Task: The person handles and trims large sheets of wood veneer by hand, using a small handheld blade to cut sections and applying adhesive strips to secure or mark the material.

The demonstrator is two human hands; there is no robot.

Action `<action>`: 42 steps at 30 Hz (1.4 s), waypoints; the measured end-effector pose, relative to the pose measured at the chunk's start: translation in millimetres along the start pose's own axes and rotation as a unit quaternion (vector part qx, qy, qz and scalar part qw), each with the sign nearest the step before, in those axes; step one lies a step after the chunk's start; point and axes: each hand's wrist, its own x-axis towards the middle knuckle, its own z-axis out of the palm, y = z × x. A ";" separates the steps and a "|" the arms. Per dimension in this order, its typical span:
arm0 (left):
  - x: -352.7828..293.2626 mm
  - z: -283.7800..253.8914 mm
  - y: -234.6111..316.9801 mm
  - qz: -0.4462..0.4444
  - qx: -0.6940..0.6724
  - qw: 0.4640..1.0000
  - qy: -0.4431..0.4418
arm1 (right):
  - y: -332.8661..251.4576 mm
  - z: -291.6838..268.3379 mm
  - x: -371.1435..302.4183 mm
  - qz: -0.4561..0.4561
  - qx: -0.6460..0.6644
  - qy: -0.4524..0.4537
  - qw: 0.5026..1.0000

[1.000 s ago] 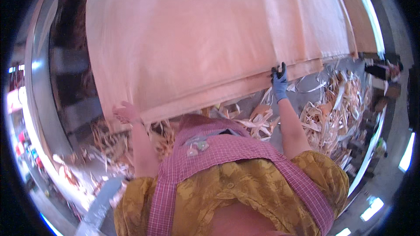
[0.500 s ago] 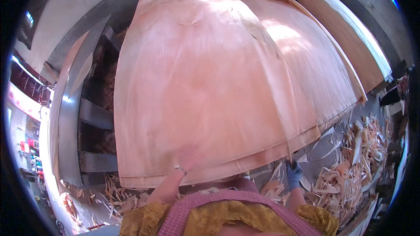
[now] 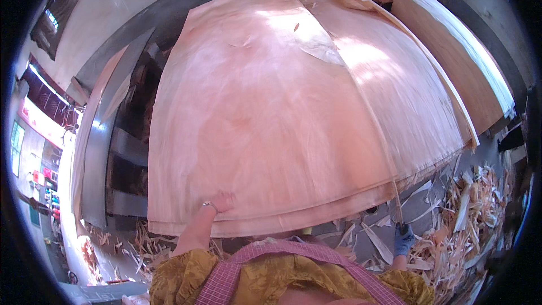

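Observation:
A large pinkish veneer sheet [image 3: 265,118] lies on top of a stack in front of me, its near edge close to my body. My bare left hand [image 3: 224,202], with a bracelet at the wrist, rests flat on the sheet near that edge, fingers stretched out. Off the sheet's near right corner, my right hand [image 3: 404,240] wears a blue-grey glove and is closed around the lower end of a narrow veneer strip [image 3: 397,203]. The strip runs up to the sheet's right edge. Some fingers of the gloved hand are hidden.
More veneer sheets [image 3: 389,73] lie to the right, with a tall stack [image 3: 451,51] beyond them. Loose veneer scraps [image 3: 457,226] cover the floor at the right. Grey metal framing [image 3: 107,141] stands at the left, and a wall [image 3: 152,0] rises behind.
My gloved right hand has moved right and toward me with the strip. My left hand has shifted slightly left on the sheet. The view has tilted a little.

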 end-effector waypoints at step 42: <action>-449.2 303.5 -199.1 -0.305 -0.459 0.753 0.359 | -838.8 202.9 -412.1 0.048 0.538 -0.488 0.686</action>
